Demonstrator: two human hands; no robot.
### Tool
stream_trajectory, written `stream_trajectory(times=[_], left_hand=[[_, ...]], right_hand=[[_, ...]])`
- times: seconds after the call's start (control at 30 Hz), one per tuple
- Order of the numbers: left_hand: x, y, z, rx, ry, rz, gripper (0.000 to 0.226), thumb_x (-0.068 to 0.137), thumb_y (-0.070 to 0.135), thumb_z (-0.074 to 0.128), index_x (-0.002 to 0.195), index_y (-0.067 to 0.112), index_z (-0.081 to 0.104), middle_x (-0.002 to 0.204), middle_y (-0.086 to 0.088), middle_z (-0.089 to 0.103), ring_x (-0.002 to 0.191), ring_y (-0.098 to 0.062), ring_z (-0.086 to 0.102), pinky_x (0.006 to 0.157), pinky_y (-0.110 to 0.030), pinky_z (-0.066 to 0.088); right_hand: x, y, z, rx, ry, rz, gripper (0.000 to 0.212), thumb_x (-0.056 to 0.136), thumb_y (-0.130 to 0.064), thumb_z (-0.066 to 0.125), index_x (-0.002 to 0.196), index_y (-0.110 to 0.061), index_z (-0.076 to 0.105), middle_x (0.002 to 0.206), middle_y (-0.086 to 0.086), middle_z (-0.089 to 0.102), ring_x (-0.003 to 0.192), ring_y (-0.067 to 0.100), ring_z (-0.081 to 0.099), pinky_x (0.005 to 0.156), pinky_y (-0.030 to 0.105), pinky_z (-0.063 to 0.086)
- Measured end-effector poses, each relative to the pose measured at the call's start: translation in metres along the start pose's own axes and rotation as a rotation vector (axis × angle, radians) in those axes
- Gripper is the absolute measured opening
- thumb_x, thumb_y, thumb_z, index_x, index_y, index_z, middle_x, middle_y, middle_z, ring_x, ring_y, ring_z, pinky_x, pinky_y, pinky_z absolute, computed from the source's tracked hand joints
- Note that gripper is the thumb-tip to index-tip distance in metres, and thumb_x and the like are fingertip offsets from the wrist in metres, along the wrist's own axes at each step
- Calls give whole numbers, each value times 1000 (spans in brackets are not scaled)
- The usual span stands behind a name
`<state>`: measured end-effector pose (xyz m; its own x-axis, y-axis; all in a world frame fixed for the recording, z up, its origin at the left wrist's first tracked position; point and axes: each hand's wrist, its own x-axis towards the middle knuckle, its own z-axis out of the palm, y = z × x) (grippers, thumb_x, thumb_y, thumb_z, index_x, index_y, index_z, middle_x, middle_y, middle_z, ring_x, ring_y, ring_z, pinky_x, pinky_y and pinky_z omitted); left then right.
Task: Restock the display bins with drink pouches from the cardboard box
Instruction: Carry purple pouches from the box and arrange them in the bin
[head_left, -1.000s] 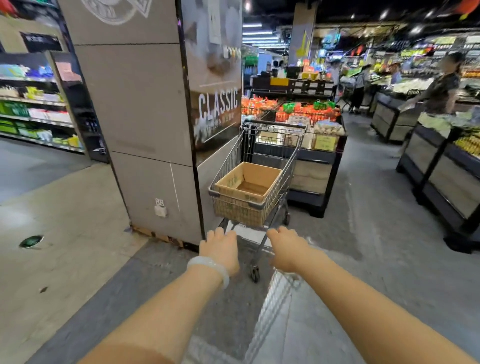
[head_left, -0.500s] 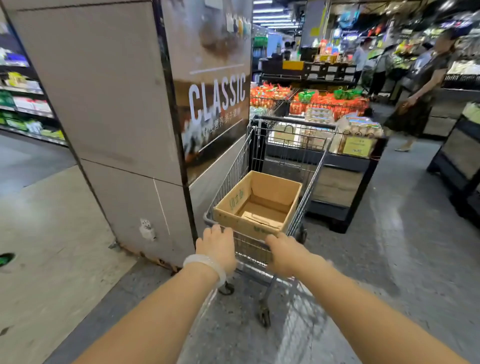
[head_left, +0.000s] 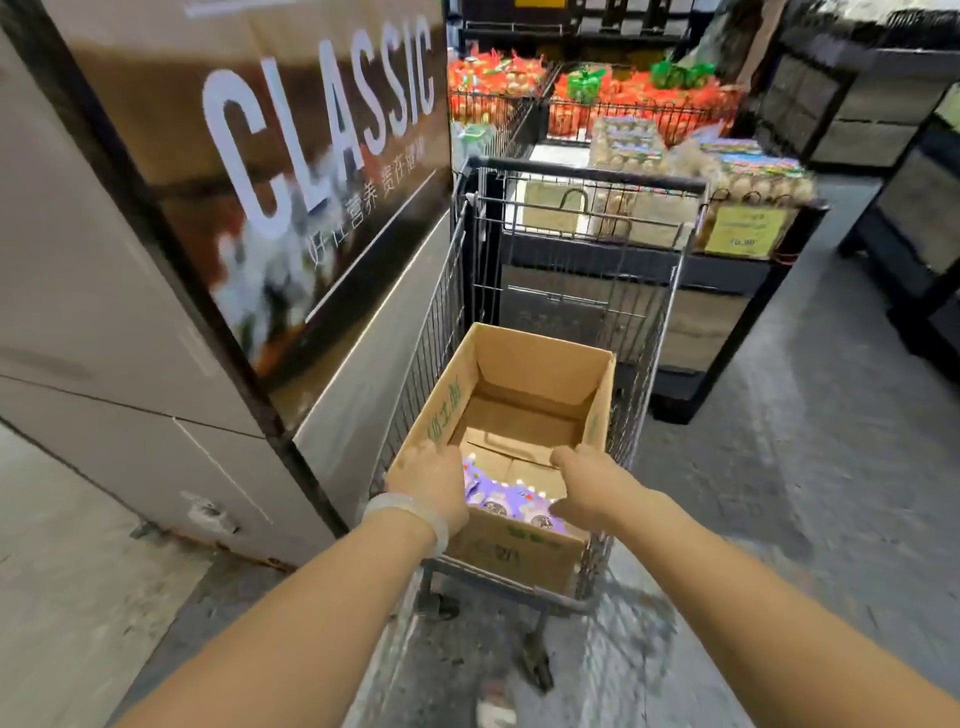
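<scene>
Wheeled shopping cart (head_left: 566, 270) toward bins at 12 o'clock, left hand (head_left: 434, 480) and right hand (head_left: 587, 480) clasping cardboard box (head_left: 524, 395) rims, purple drink pouches (head_left: 511, 501) unpicked.

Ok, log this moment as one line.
left hand, right hand: on brown cardboard box rim | box: in wire cart | purple pouches: inside

The left hand (head_left: 434, 486) and right hand (head_left: 587, 486) hide most of the purple pouches (head_left: 506, 501) in the box (head_left: 524, 551); their print is blurred; the pillar's poster (head_left: 291, 171) is cut off above.
</scene>
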<state>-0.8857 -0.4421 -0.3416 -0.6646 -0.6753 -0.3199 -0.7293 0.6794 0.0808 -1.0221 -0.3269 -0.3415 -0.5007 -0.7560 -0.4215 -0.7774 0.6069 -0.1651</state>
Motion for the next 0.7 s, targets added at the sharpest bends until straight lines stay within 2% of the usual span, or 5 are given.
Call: stream_trajectory(times=[0.17,0.33,0.43,0.57,0.7], left_hand=[[91,-7,20,-32,-69,-17,48,86,30,60,126,13,42,133,-10,40,126,-30,38,100,-37,38],[166,-9,60,-53,-232,-46,45,85,27,58,126,13,44,131,-11,42,124,-31,41,100,-39,40],[197,-11,95,-83,-352,-77,42,83,20,55,124,15,46,127,-11,45,121,-32,43,97,-39,41],[237,-1,143,-144,-523,-92,41,82,21,59,120,13,47,127,-11,48,118,-31,49,92,-37,44],[265,18,187,-214,-633,-78,32,83,23,60,110,12,48,124,-11,51,113,-29,51,89,-36,44]], right_hand=[[97,9,17,28,-43,-4,50,84,-23,63,127,-10,43,129,14,49,117,32,51,95,41,46],[168,24,52,159,-202,64,47,87,-21,60,128,-7,43,132,14,49,120,30,49,93,33,45],[194,39,83,250,-311,158,47,88,-19,54,131,-7,40,134,14,48,121,29,48,91,29,43],[224,54,122,413,-432,307,52,94,-20,47,141,-7,28,141,12,45,127,28,46,97,28,39],[248,69,169,575,-512,519,51,95,-19,42,142,-6,27,137,15,48,116,28,51,87,27,40]])
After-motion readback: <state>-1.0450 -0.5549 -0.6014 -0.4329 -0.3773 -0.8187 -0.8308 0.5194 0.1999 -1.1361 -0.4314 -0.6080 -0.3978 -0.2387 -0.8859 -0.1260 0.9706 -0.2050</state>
